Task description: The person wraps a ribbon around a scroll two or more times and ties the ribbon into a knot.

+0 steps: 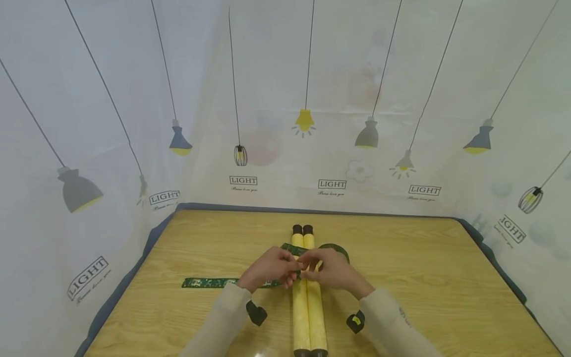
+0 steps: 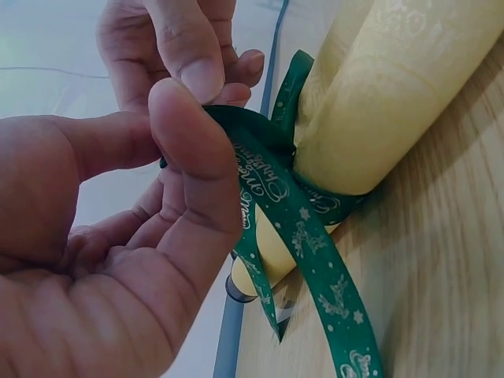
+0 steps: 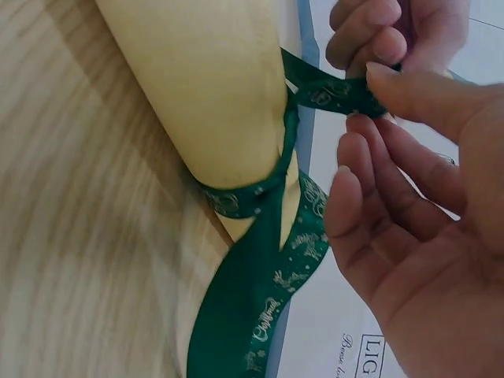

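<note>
Two yellow tubes with dark end caps lie side by side, pointing away from me. A green ribbon with white Christmas print wraps round them. Above the tubes my left hand pinches a folded part of the ribbon between thumb and forefinger. Meeting it there, my right hand pinches ribbon between thumb and fingertips, its other fingers loosely bent. One ribbon tail stretches flat to the left. On the right side, another length curves down from the wrapped band. The hands partly hide the ribbon between their fingertips.
The wood-grain table spreads out on both sides of the tubes. A pale sheet printed with hanging lamps encloses the back and sides. Small black pieces show beside the wrists.
</note>
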{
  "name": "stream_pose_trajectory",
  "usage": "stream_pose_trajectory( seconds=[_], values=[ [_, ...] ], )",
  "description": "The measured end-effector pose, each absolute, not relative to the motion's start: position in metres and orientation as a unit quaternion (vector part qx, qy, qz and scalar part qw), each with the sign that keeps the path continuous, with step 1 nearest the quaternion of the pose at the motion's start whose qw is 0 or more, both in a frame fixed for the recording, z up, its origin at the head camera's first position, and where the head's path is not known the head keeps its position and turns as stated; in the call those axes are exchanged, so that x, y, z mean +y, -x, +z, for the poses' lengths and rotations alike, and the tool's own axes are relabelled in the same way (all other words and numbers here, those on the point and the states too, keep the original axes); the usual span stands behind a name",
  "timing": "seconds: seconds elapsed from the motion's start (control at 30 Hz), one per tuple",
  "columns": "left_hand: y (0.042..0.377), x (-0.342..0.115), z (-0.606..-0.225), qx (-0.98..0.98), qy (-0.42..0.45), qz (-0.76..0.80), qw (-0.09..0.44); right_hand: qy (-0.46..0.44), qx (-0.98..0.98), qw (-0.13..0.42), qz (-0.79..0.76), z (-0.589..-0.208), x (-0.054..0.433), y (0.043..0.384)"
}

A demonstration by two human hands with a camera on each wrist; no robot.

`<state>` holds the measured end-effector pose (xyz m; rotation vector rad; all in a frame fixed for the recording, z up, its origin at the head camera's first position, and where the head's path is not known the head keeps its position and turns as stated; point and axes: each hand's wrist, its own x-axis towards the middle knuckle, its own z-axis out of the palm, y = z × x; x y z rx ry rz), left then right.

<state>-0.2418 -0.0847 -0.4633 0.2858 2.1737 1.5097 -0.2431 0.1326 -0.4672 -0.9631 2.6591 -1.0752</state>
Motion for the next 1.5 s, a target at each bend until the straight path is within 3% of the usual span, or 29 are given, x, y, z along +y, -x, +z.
stream_pose_trajectory(
  seconds=[0.53, 1.17, 1.5],
  values=[
    [0.239, -0.084, -0.464, 0.781, -0.062, 0.569, 0.249, 0.291, 0.888, 0.018, -0.356, -0.471, 0.123, 0.239],
    [0.259, -0.107, -0.468, 0.874, -0.058, 0.469, 0.115, 0.307, 0.878, 0.012, -0.366, -0.472, 0.124, 0.238],
    [0.293, -0.119, -0.48, 0.903, -0.169, 0.387, 0.077, 0.302, 0.881, 0.014, -0.363, -0.473, 0.124, 0.236]
  ],
)
